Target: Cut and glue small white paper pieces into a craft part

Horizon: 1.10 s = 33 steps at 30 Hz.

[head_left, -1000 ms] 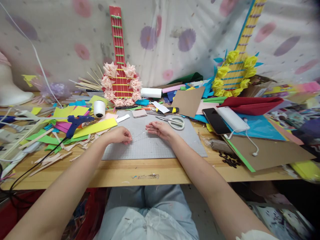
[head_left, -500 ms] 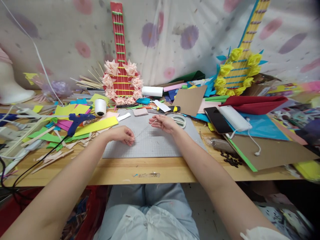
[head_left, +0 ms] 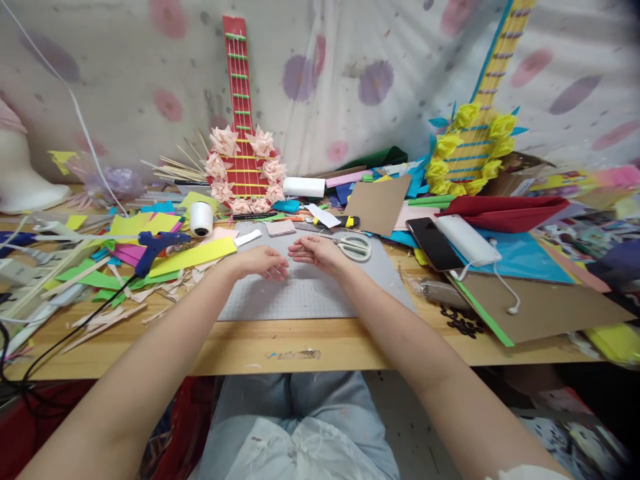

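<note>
Resting on cutting mat (head_left: 310, 300), hands nearly touch.

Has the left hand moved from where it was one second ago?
Yes. The left hand has shifted right and slightly away over the grey cutting mat, toward the scissors, and is now close to the right hand.

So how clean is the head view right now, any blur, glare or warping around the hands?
Head view: even, soft light, no glare. Left hand and right hand over the grey cutting mat are fairly sharp, though anything thin between them is too fine to make out. Strong wide-angle bowing: the table edge curves, and the right border smears.
</note>
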{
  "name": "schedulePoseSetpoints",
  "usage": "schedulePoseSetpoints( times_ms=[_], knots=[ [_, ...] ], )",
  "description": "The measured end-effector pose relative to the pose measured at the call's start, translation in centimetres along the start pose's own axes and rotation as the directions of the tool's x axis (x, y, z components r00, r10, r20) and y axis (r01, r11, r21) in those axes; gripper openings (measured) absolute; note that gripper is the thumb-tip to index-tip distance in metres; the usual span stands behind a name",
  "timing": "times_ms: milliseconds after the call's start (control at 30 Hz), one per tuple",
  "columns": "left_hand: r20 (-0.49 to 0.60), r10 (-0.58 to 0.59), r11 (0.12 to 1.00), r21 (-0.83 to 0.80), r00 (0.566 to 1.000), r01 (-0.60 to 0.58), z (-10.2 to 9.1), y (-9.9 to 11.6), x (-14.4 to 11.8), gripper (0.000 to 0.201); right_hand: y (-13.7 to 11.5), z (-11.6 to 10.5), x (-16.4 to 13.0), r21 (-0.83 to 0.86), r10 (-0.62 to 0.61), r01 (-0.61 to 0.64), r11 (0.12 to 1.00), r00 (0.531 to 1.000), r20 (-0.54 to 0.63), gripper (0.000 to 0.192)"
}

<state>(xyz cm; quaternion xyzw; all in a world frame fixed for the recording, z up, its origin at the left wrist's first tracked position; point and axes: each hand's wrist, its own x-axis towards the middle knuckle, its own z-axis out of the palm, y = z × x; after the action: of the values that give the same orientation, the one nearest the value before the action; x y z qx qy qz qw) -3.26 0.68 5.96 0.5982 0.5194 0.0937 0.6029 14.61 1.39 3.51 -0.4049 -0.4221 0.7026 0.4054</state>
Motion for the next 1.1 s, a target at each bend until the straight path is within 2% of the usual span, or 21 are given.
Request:
schedulePoseSetpoints(
  times_ms=[100,200,300,467,767,867,933,1033,1100],
  knots=[
    [-0.073,-0.014,0.98,-0.2,0.997,-0.001,1.1,0.5,1.1,0.026,0.2,0.2,0.2,-0.041,-0.027,0.027,0.999,1.0,0.002,0.018],
    [-0.057,-0.034,0.941,-0.337,0.998,0.012,1.4,0.5,1.5,0.016,0.5,-0.2,0.4,-0.089,-0.076,0.076,0.993,0.997,0.007,0.015],
    [-0.008,-0.019,0.914,-0.407,1.0,0.014,1.4,0.3,1.6,0.014,1.1,-0.6,0.7,-0.073,-0.091,0.097,0.993,0.993,0.08,0.014],
    [0.023,-0.022,0.897,-0.442,0.999,0.03,1.4,0.1,1.9,0.024,1.8,-0.8,1.0,0.002,-0.075,0.075,0.997,0.989,0.127,0.014],
    [-0.159,-0.01,0.942,-0.333,0.987,-0.044,2.1,0.5,1.2,0.021,2.0,-0.4,0.7,0.051,-0.032,0.025,0.998,0.988,0.15,0.014],
    [-0.205,-0.006,0.95,-0.305,0.979,-0.058,2.1,0.4,0.8,0.018,2.0,-0.5,0.6,0.037,-0.045,0.042,0.998,0.996,0.082,0.016],
    [-0.226,-0.019,0.956,-0.288,0.974,-0.048,1.8,0.1,0.7,0.016,1.8,-0.7,0.6,0.006,-0.097,0.097,0.995,0.994,-0.043,0.02],
    [-0.256,-0.047,0.957,-0.288,0.966,-0.03,1.1,-0.4,0.6,0.017,1.7,-1.0,0.5,-0.086,-0.191,0.176,0.981,0.956,-0.223,0.028],
    [-0.271,-0.059,0.954,-0.298,0.961,-0.026,0.8,-0.7,0.7,0.017,1.8,-1.0,0.4,-0.137,-0.239,0.208,0.968,0.932,-0.273,0.029]
  ],
)
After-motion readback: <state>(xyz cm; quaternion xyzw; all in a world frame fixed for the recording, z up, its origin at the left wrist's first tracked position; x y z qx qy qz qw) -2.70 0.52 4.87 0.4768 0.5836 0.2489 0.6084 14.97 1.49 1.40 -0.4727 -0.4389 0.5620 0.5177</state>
